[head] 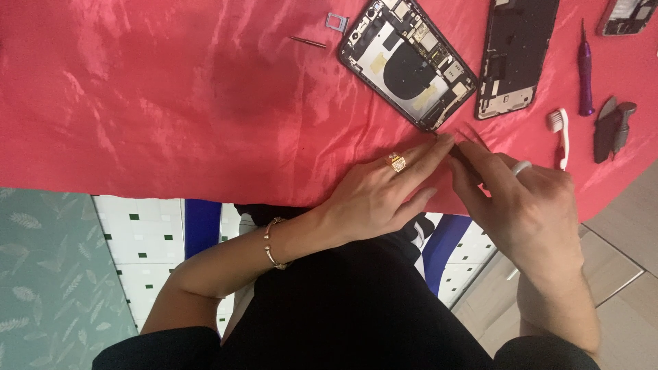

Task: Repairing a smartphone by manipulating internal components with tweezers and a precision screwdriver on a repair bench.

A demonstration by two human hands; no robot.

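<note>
Just beyond the fingertips, on the red cloth over the table (171, 103), lies the opened phone (406, 62), its long axis slanting from far left to near right, its near corner almost touching both hands. The left hand (380, 195) lies flat, fingers together, index stretched toward that corner. The right hand (528, 205) is pinched on dark tweezers (466, 152), tips aimed at the same corner. Both hands meet there, about equally near.
</note>
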